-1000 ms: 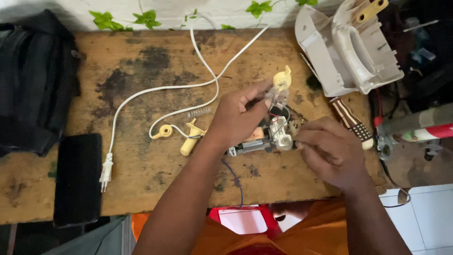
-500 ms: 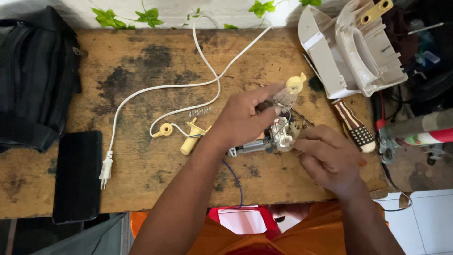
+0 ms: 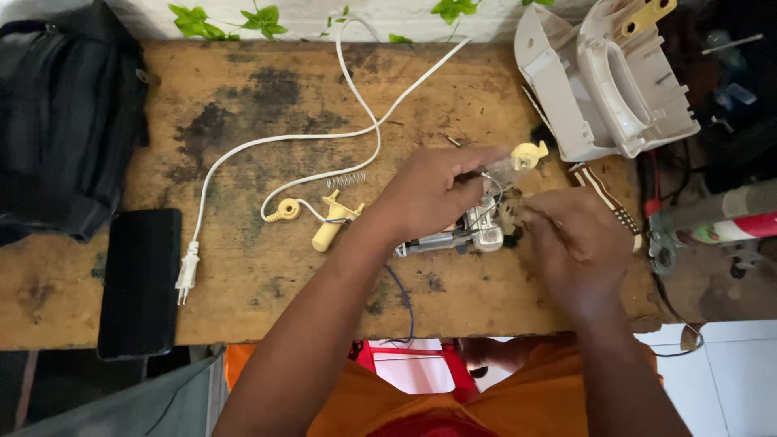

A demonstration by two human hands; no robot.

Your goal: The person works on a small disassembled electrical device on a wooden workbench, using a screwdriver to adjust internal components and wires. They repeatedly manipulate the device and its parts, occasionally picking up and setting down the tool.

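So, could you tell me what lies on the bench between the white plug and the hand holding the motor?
In the head view, a yellow plastic handle piece and a small spring lie between the white plug and the left hand.

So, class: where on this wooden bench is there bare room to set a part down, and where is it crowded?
Bare wood lies inside the loop of the white cord, along the bench front edge between the plug and the left hand, and left of the cord beside the black bag. It is crowded around both hands, the motor and the white housing.
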